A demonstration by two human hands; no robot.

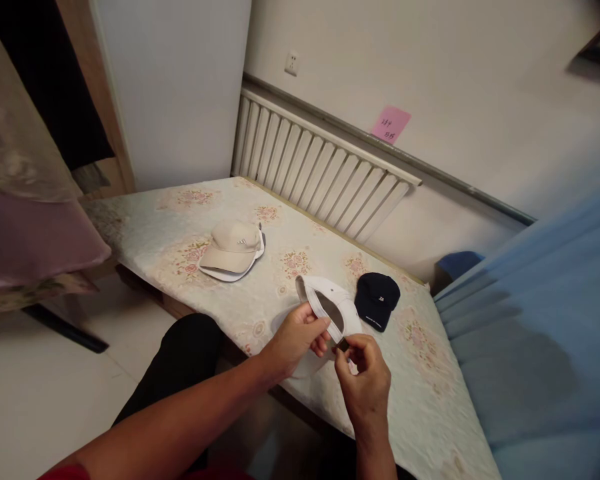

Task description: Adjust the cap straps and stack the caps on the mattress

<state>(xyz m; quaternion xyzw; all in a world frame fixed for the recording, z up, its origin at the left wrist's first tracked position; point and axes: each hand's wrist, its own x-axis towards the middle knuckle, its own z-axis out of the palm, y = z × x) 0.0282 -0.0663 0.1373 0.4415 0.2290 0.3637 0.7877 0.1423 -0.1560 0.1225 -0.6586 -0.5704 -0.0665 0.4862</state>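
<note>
Just left of the dark cap [377,298], our left hand [296,337] pinches the white cap [344,301] by its rim; our right hand [367,375], nearer the dark cap, pinches the strap [343,345].

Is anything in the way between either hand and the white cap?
Nothing visible does. The left hand holds the white cap; the right hand pinches at its edge. The dark cap lies beyond them, not between.

The head view looks forward and down, toward a white cap [349,308].
</note>
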